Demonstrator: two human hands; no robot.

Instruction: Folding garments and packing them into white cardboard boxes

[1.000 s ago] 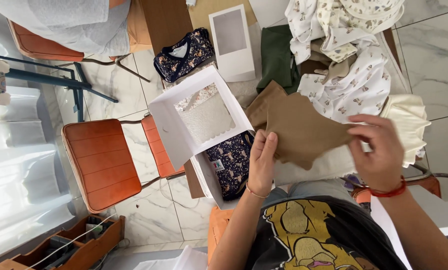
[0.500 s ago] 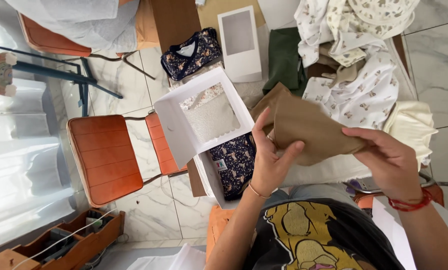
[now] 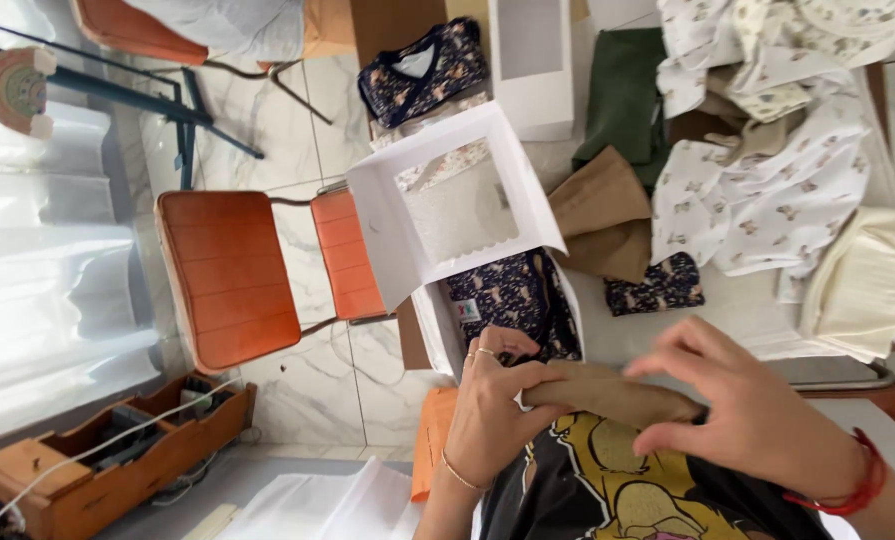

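Lowered since the earlier frame, the brown folded garment (image 3: 612,397) now sits close to the person's chest instead of raised over the desk (image 3: 727,300). Left hand (image 3: 492,415) grips its left end, fingers (image 3: 512,375) curled over it. Right hand (image 3: 757,415) pinches the right end from above. White window-lid box (image 3: 447,215) stands open just beyond, holding a dark patterned garment (image 3: 517,300).

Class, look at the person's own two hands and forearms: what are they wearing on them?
Both forearms are bare, with no sleeves showing. The left hand has a thin ring on a finger and a slim gold-coloured bangle at the wrist. The right hand has a red cord bracelet around its wrist. No gloves.
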